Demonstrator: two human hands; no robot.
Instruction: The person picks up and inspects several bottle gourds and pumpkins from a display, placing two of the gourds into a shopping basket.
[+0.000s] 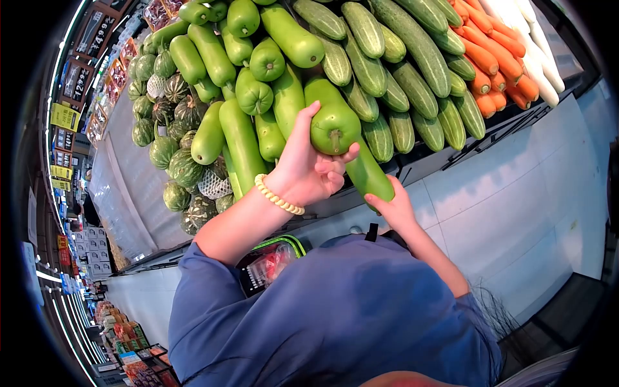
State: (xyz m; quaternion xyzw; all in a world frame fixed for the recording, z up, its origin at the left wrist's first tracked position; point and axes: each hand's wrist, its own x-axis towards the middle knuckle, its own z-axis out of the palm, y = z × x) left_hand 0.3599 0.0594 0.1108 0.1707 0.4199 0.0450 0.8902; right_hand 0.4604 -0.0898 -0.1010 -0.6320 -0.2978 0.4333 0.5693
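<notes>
My left hand (313, 164), with a pale yellow coiled band (278, 198) at its wrist, curls around the stem end of a thick green bottle gourd (332, 116). Its thumb lies along the gourd's left side and the fingers bend under the stem end. Lower right, my right hand (392, 205) grips the lower end of another long, smooth green gourd (367, 171). That gourd's upper part is hidden behind the first one. More bottle gourds (242, 138) lie heaped against and behind my left hand.
Striped green cucumbers (412, 77), carrots (487, 55) and long white radishes (545, 64) are piled to the right. Small striped pumpkins (184, 164) sit at the left. A basket with a green rim (293, 242) is below my left forearm. Price signs (64, 117) line the far left.
</notes>
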